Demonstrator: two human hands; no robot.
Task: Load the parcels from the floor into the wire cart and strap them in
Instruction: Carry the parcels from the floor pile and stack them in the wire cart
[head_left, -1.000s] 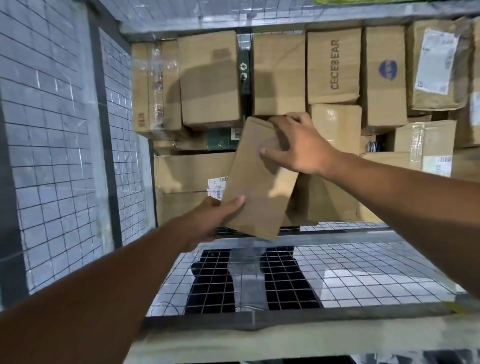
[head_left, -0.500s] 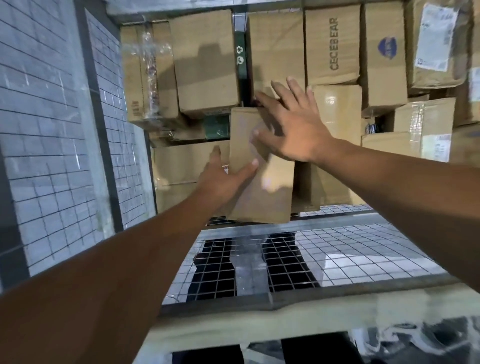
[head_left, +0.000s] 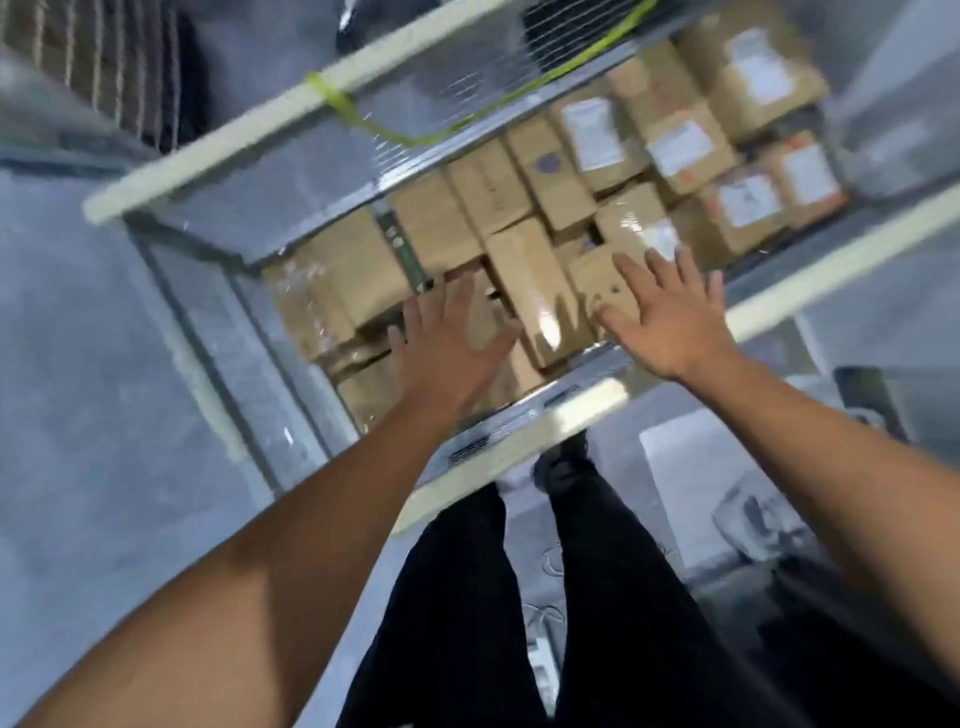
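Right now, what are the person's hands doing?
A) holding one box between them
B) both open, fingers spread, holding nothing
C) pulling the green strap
B: the left hand and right hand show straight, spread fingers over the boxes in the cart, and neither grips anything.
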